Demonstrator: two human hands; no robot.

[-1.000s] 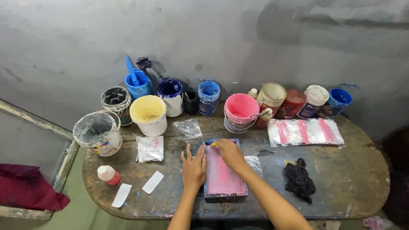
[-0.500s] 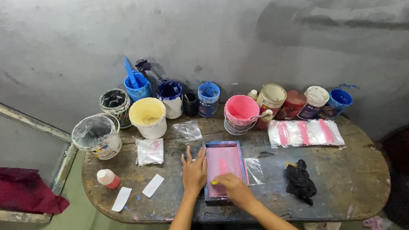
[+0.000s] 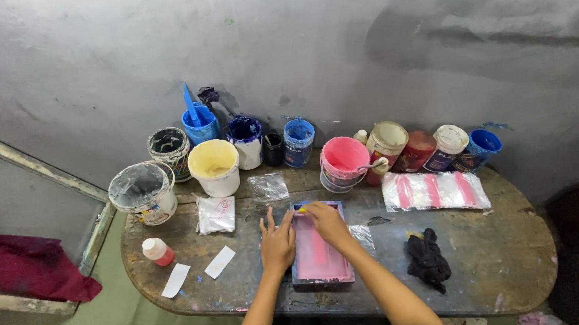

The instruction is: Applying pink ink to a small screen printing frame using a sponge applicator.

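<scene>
Right hand (image 3: 325,222) hides a yellow-tipped tool on the pink-stained frame (image 3: 318,255).

Left hand (image 3: 277,243) flat beside the pink screen frame (image 3: 318,254) — right hand (image 3: 328,222) at its far end, paint tubs behind.

Pink-inked screen frame (image 3: 317,249), black rag (image 3: 427,260)

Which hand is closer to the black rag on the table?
The right hand. It rests on the far end of the pink frame, on the side toward the black rag. The left hand sits on the frame's other edge, farther away.
</scene>
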